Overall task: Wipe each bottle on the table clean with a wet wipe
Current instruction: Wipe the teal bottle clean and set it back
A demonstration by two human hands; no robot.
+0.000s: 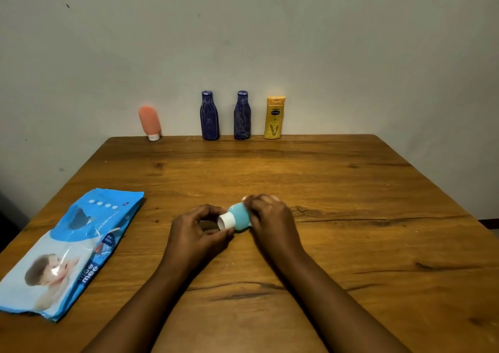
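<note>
I see the right hand (270, 217) clamped round the body of the teal bottle (239, 216), which is tipped on its side at mid-table (351, 190). The left hand (194, 234) curls round its white cap (226, 221). Left of the teal bottle lies the wipes pack (73, 250). Well beyond it stand a pink tube (150, 122), a navy bottle (209, 116), a second navy bottle (242, 116) and a yellow bottle (275, 118).

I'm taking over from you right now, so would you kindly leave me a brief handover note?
Left hand pinches the white cap of the small blue bottle; right hand grips its body.
Wipes pack lies at the left of the table; no wipe plainly in hand.
Pink tube, two dark blue bottles and yellow bottle stand along the far edge.
Done: cannot tell which are wiped. Left: pull a wipe, clean each bottle.
</note>
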